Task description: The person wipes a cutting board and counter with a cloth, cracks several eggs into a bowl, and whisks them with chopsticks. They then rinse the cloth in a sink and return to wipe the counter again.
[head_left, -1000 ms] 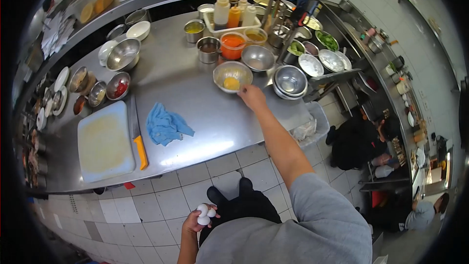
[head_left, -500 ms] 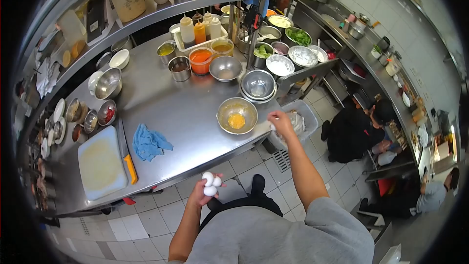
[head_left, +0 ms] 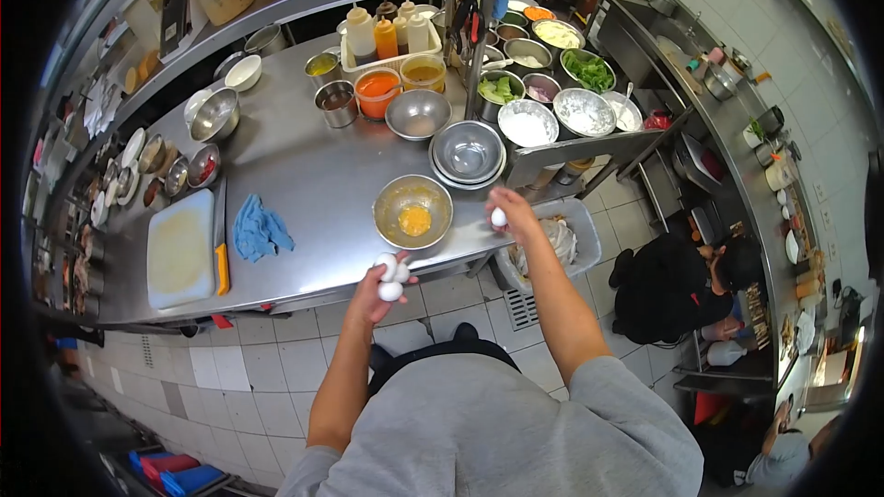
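Observation:
Three white eggs [head_left: 390, 291] rest in my left hand [head_left: 369, 298], its fingers curled around them, just in front of the counter edge. My right hand [head_left: 518, 215] grips another white egg [head_left: 498, 217] at its fingertips, near the counter's right corner. Between and beyond my hands stands a metal mixing bowl [head_left: 401, 191], with yellow egg [head_left: 414, 220] in its bottom. Stacked metal bowls [head_left: 468, 151] sit just behind it to the right.
A blue cloth [head_left: 261, 227], a yellow-handled knife [head_left: 222, 258] and a cutting board [head_left: 180, 253] lie left on the counter. A lined bin [head_left: 582, 237] stands beneath my right hand. A person in black [head_left: 658, 285] crouches at right.
My view has shifted. My left hand has risen with its eggs toward the counter and the bowl. The egg in my right hand now shows clearly.

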Available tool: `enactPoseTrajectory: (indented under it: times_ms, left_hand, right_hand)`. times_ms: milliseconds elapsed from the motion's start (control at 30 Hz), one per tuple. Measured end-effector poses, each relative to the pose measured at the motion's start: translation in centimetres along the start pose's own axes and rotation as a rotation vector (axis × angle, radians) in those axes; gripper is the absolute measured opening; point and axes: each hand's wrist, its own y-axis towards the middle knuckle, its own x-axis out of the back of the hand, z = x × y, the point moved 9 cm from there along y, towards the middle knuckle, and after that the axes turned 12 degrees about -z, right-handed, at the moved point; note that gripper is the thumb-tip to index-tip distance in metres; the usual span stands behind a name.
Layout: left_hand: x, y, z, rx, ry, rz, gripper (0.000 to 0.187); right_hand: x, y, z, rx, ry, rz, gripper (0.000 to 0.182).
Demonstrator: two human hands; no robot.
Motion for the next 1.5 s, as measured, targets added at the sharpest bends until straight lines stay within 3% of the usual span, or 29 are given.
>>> enactPoseTrajectory:
  times_ms: [67, 200, 367, 533, 667, 800, 900, 933, 1000, 1067, 1133, 1200, 1300, 1367, 1500]
  left_hand:
    - [1.4, -0.7, -1.4, -0.055, 0.021, -0.041, 0.067]
    - [2.9, 0.3, -5.3, -0.122, 0.133, -0.093, 0.074]
    - [2.9, 3.0, -6.1, -0.023, 0.253, -0.061, 0.075]
    - [0.3, 2.4, -2.4, 0.075, 0.261, 0.025, 0.079]
    - [-2.9, 1.6, 0.7, 0.098, 0.305, 0.095, 0.084]
    - [-4.4, 2.4, 3.5, 0.173, 0.323, 0.153, 0.069]
    - [-4.8, 2.4, 4.4, 0.190, 0.340, 0.164, 0.066]
    - [-4.8, 2.6, 4.7, 0.193, 0.340, 0.164, 0.066]
    - [-4.8, 2.3, 4.6, 0.179, 0.323, 0.169, 0.064]
    - [-4.6, 1.7, 4.0, 0.146, 0.301, 0.168, 0.063]
    - [-4.0, 1.0, 3.7, 0.134, 0.293, 0.173, 0.063]
    - [-2.9, 0.1, 3.8, 0.171, 0.255, 0.146, 0.063]
    - [-2.0, -1.1, 3.8, 0.175, 0.203, 0.133, 0.055]
    - [-1.5, -2.0, 3.7, 0.154, 0.205, 0.129, 0.055]
    - [-0.6, -3.6, 4.0, 0.175, 0.205, 0.106, 0.070]
  right_hand:
    - [-0.2, -0.1, -3.7, -0.158, -0.087, 0.150, 0.059]
    - [-4.7, -4.4, -4.0, -0.093, -0.145, 0.297, 0.057]
    - [-8.1, -6.4, -3.6, -0.082, -0.101, 0.333, 0.066]
    - [-4.1, -8.5, -3.4, -0.064, -0.070, 0.257, 0.071]
    - [0.6, -9.0, -4.2, -0.081, -0.058, 0.153, 0.058]
    - [3.9, -9.9, -4.7, -0.120, -0.059, 0.033, 0.055]
    - [6.6, -9.8, -7.0, -0.266, 0.298, -0.023, 0.037]
    - [7.7, -9.5, -7.9, -0.257, 0.297, -0.030, 0.037]
    - [10.1, -9.0, -8.5, -0.217, 0.713, -0.122, 0.032]
    - [11.5, -8.4, -8.5, -0.191, 0.743, -0.118, 0.032]
    - [11.3, -8.7, -5.0, -0.103, 0.759, -0.145, 0.033]
    - [10.0, -7.9, -1.4, -0.143, 0.789, -0.123, 0.033]
    - [7.5, -5.3, 4.0, -0.011, 0.585, 0.047, 0.035]
    - [5.6, -4.4, 8.9, 0.211, 0.339, -0.029, 0.038]
    - [3.6, -0.2, 13.1, 0.363, 0.030, -0.140, 0.042]
